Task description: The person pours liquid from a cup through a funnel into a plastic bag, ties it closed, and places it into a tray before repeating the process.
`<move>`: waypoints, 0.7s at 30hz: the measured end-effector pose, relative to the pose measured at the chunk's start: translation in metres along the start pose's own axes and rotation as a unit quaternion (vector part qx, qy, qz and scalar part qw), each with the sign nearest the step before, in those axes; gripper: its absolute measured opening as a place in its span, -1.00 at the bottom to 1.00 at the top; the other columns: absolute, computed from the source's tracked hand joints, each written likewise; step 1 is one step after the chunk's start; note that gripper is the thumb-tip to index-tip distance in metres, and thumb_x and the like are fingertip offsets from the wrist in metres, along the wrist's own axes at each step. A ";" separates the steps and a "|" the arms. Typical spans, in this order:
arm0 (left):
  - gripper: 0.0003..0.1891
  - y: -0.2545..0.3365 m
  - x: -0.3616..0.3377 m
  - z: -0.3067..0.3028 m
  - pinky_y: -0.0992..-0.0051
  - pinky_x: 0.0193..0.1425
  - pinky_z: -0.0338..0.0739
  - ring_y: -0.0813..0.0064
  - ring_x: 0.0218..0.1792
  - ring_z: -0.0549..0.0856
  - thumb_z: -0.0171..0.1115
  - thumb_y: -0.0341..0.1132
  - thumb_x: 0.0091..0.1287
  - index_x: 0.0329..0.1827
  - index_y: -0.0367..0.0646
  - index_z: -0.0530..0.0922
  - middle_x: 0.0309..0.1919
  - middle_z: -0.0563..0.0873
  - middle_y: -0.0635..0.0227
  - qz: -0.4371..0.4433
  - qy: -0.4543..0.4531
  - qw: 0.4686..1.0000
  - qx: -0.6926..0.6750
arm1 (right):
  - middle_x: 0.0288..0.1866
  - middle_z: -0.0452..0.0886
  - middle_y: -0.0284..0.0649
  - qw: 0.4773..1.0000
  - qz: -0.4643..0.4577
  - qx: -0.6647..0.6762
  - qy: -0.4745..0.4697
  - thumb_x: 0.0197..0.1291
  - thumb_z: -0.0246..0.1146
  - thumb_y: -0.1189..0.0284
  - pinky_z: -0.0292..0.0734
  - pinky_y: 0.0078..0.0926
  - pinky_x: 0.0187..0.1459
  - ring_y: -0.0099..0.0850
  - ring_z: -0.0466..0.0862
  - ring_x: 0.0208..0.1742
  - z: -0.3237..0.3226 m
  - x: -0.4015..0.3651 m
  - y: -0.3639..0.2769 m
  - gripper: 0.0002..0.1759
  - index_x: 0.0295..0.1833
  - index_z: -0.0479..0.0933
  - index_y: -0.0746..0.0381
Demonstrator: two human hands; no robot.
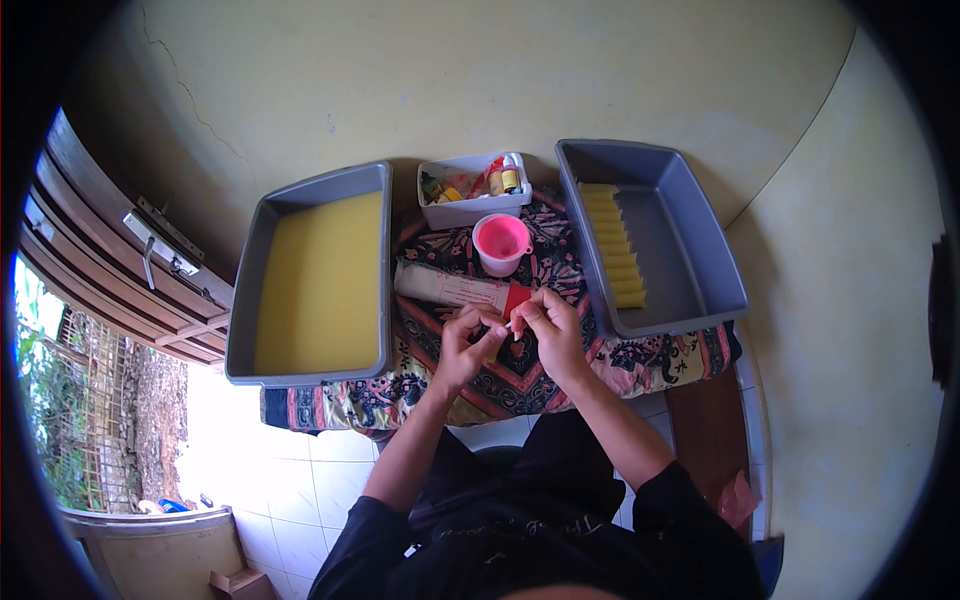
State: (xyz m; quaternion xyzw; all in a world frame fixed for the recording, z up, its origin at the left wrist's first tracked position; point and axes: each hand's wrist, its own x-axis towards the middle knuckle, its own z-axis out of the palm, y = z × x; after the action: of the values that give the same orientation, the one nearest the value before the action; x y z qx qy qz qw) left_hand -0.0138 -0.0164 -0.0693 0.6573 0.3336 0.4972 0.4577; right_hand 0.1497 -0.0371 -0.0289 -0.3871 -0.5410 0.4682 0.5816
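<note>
My left hand (pixel 467 342) and my right hand (pixel 552 330) meet over the middle of the patterned cloth, both with fingers pinched. A small white piece (pixel 509 325) shows between the fingertips, too small to name. Something yellowish (pixel 493 351) is partly visible under my left fingers. Just beyond my hands lies a clear plastic packet (pixel 440 285) with red print and a red end; my fingers overlap its near right part. Behind it stands a pink-lined cup (pixel 502 238) with a small side handle.
At left a grey tray (pixel 384 300) holds a pale yellow layer. Another grey tray (pixel 672 230) at right has a row of yellow rolls (pixel 612 250) along its left side. A white box (pixel 455 213) with small bottles stands at the back by the wall. A patterned cloth (pixel 680 360) covers the table.
</note>
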 end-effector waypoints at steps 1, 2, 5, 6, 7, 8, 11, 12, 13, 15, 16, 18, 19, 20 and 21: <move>-0.90 0.000 -0.001 0.000 0.41 0.09 0.40 0.37 -0.08 0.62 0.35 -0.39 0.21 -0.33 -0.25 0.65 -0.19 0.66 0.24 0.001 -0.001 1.000 0.001 | -0.48 0.55 -0.31 1.000 -0.007 0.007 0.015 0.42 0.09 0.49 0.44 -0.64 -0.39 -0.62 0.50 -0.47 0.001 0.000 0.000 -0.76 -0.38 0.40 0.29; -0.90 -0.001 -0.002 0.002 0.41 0.09 0.40 0.37 -0.07 0.61 0.35 -0.39 0.20 -0.33 -0.25 0.65 -0.17 0.66 0.23 0.004 0.007 1.000 0.005 | -0.48 0.55 -0.31 1.000 -0.007 0.007 0.016 0.42 0.09 0.49 0.44 -0.64 -0.39 -0.62 0.50 -0.47 0.001 0.001 -0.002 -0.76 -0.38 0.40 0.29; -0.89 0.003 -0.005 0.003 0.40 0.10 0.40 0.34 -0.06 0.61 0.35 -0.39 0.20 -0.33 -0.25 0.64 -0.15 0.65 0.20 0.007 0.014 1.000 0.013 | -0.48 0.55 -0.31 0.999 -0.009 0.036 0.026 0.42 0.09 0.48 0.43 -0.64 -0.39 -0.62 0.50 -0.46 -0.002 0.001 -0.008 -0.76 -0.38 0.40 0.28; -0.89 0.004 -0.005 0.003 0.39 0.10 0.40 0.32 -0.05 0.61 0.35 -0.39 0.20 -0.33 -0.25 0.64 -0.14 0.64 0.18 0.008 0.013 1.000 0.016 | -0.47 0.55 -0.28 0.999 -0.009 0.042 0.022 0.42 0.09 0.47 0.44 -0.63 -0.36 -0.60 0.50 -0.46 -0.003 0.001 -0.011 -0.76 -0.36 0.40 0.28; -0.89 0.003 -0.007 0.003 0.39 0.10 0.40 0.32 -0.05 0.61 0.35 -0.39 0.20 -0.33 -0.25 0.64 -0.14 0.64 0.18 0.009 0.012 1.000 0.016 | -0.45 0.55 -0.25 0.999 -0.009 0.048 0.018 0.43 0.08 0.45 0.44 -0.62 -0.33 -0.58 0.50 -0.45 -0.004 -0.001 -0.014 -0.77 -0.35 0.39 0.28; -0.89 0.001 -0.006 0.002 0.38 0.10 0.40 0.31 -0.05 0.61 0.34 -0.38 0.20 -0.33 -0.25 0.64 -0.12 0.64 0.17 0.023 0.012 0.999 0.025 | -0.45 0.55 -0.25 0.999 -0.012 0.048 0.017 0.43 0.08 0.45 0.44 -0.62 -0.33 -0.58 0.50 -0.45 -0.004 -0.001 -0.019 -0.77 -0.35 0.39 0.28; -0.88 0.000 -0.006 0.005 0.37 0.11 0.40 0.29 -0.04 0.61 0.34 -0.37 0.21 -0.31 -0.25 0.63 -0.12 0.65 0.17 0.040 0.019 0.999 0.029 | -0.45 0.55 -0.27 0.999 -0.012 0.036 0.012 0.43 0.09 0.44 0.44 -0.62 -0.33 -0.60 0.49 -0.45 -0.003 -0.001 -0.026 -0.76 -0.35 0.38 0.28; -0.87 0.000 -0.007 0.006 0.36 0.11 0.40 0.29 -0.03 0.61 0.34 -0.36 0.21 -0.30 -0.25 0.63 -0.13 0.66 0.18 0.041 0.027 0.999 0.022 | -0.45 0.56 -0.27 1.000 -0.009 0.028 0.000 0.43 0.08 0.44 0.44 -0.63 -0.34 -0.60 0.50 -0.46 -0.004 0.000 -0.026 -0.76 -0.34 0.38 0.28; -0.87 0.000 -0.007 0.007 0.36 0.11 0.40 0.29 -0.03 0.61 0.34 -0.36 0.21 -0.30 -0.25 0.63 -0.13 0.66 0.18 0.041 0.029 0.998 0.022 | -0.44 0.57 -0.27 1.000 -0.006 0.020 -0.012 0.44 0.08 0.44 0.45 -0.64 -0.35 -0.61 0.51 -0.46 -0.005 0.001 -0.026 -0.76 -0.34 0.37 0.27; -0.87 0.002 -0.006 0.009 0.35 0.11 0.41 0.28 -0.03 0.62 0.33 -0.36 0.22 -0.29 -0.24 0.62 -0.16 0.68 0.20 0.048 0.020 0.998 0.040 | -0.44 0.58 -0.26 0.999 -0.012 0.000 -0.032 0.44 0.07 0.43 0.45 -0.65 -0.38 -0.62 0.52 -0.47 -0.003 0.003 -0.026 -0.77 -0.33 0.37 0.27; -0.87 0.005 -0.006 0.010 0.35 0.11 0.41 0.28 -0.03 0.62 0.33 -0.36 0.22 -0.29 -0.24 0.62 -0.16 0.68 0.20 0.046 0.021 0.998 0.040 | -0.44 0.59 -0.25 0.998 -0.018 -0.019 -0.050 0.45 0.06 0.43 0.46 -0.67 -0.41 -0.62 0.53 -0.48 -0.001 0.003 -0.026 -0.77 -0.31 0.36 0.27; -0.88 0.010 -0.006 0.012 0.34 0.10 0.42 0.27 -0.04 0.62 0.33 -0.37 0.21 -0.29 -0.23 0.62 -0.18 0.69 0.21 0.049 0.047 0.996 0.062 | -0.44 0.60 -0.23 0.999 -0.015 -0.007 -0.046 0.48 0.02 0.40 0.45 -0.70 -0.48 -0.62 0.55 -0.50 0.005 0.003 -0.025 -0.76 -0.30 0.34 0.26; -0.88 0.009 -0.006 0.014 0.34 0.10 0.42 0.27 -0.04 0.62 0.33 -0.37 0.21 -0.29 -0.23 0.62 -0.18 0.69 0.21 0.050 0.047 0.996 0.062 | -0.45 0.60 -0.23 0.999 -0.020 0.013 -0.040 0.48 0.01 0.39 0.45 -0.70 -0.50 -0.62 0.55 -0.51 0.007 0.004 -0.024 -0.75 -0.30 0.33 0.25; -0.88 0.008 -0.007 0.014 0.33 0.10 0.42 0.27 -0.06 0.63 0.34 -0.38 0.20 -0.29 -0.23 0.63 -0.20 0.69 0.21 0.060 0.061 0.994 0.073 | -0.46 0.60 -0.22 0.999 -0.024 0.034 -0.034 0.49 -0.01 0.38 0.45 -0.71 -0.52 -0.62 0.55 -0.52 0.009 0.004 -0.024 -0.75 -0.30 0.32 0.25; -0.89 0.008 -0.007 0.015 0.33 0.09 0.42 0.27 -0.07 0.63 0.34 -0.39 0.19 -0.30 -0.22 0.63 -0.21 0.70 0.22 0.069 0.076 0.991 0.084 | -0.46 0.60 -0.22 0.999 -0.024 0.034 -0.035 0.49 -0.01 0.38 0.45 -0.71 -0.52 -0.62 0.55 -0.52 0.009 0.003 -0.024 -0.75 -0.30 0.32 0.25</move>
State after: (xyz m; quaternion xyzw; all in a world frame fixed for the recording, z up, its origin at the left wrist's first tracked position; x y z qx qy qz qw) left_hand -0.0018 -0.0298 -0.0651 0.6755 0.3618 0.5462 0.3383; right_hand 0.1435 -0.0408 -0.0039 -0.3372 -0.5537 0.4862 0.5859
